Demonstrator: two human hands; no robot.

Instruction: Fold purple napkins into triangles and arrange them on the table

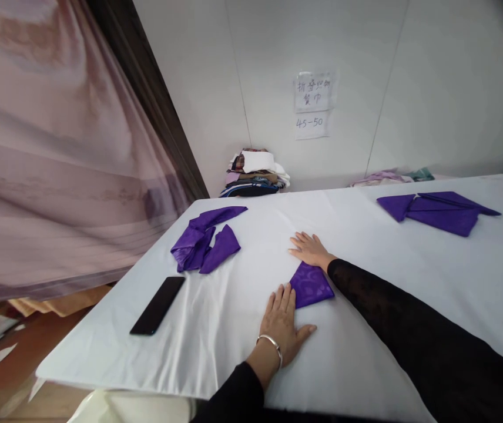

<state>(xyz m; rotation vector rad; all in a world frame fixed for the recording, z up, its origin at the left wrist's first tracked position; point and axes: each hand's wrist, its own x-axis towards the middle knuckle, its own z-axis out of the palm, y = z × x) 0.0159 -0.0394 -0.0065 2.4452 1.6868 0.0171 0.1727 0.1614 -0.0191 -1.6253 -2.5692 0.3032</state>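
Note:
A folded purple napkin (312, 286) with a shiny pattern lies on the white-covered table between my two hands. My left hand (283, 323), with a silver bangle at the wrist, rests flat with its fingertips at the napkin's left edge and its thumb out to the right. Just beyond the napkin's far edge, my right hand (309, 249) is spread flat, palm down, its heel by the cloth's far corner. Neither hand grips anything. Further left is a crumpled purple napkin (194, 244); at the far right lies a loosely folded purple cloth (443, 211).
A black phone (158, 305) lies near the left edge of the white tablecloth (242, 341). Behind the table sits a pile of folded fabrics (255, 173). Handwritten paper signs (313, 106) hang on the wall. A pink curtain (57, 147) covers the left side.

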